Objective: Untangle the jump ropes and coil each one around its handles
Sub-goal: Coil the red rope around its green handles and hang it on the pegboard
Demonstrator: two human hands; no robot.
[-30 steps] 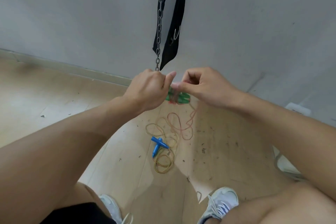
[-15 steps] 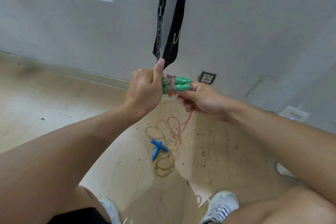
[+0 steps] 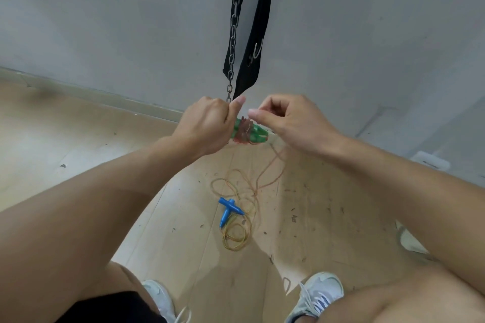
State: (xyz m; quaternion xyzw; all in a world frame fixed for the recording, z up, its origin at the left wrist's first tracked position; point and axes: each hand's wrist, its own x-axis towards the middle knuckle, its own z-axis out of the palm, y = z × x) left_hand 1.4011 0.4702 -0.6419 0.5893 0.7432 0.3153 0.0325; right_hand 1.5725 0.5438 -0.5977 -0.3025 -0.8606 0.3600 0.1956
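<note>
here, the left hand (image 3: 207, 127) is gripping the green handles (image 3: 250, 134), fingers curled tight round one end and thumb pointing up. the two handles are lying side by side, held up in the air in front of the wall, their tapered ends pointing toward the right hand (image 3: 291, 123). turns of red rope (image 3: 243, 131) are sitting wrapped around the middle of the handles. the right hand is hovering just beside them, fingers bent and pinched narrow on the rope, though the strand between the fingertips is too thin to make out clearly. from the handles the loose red rope is hanging down to the floor (image 3: 78, 139), where it is lying in slack loops. near those loops, the blue handles (image 3: 227, 210) are lying crossed on the floor, with yellow rope (image 3: 234, 240) curling in rings beside and below them; the two ropes are overlapping there. a chain (image 3: 233, 34) and a black strap (image 3: 258, 34) are hanging against the wall above the hands. white shoes (image 3: 319, 295) are showing at the bottom edge.
</note>
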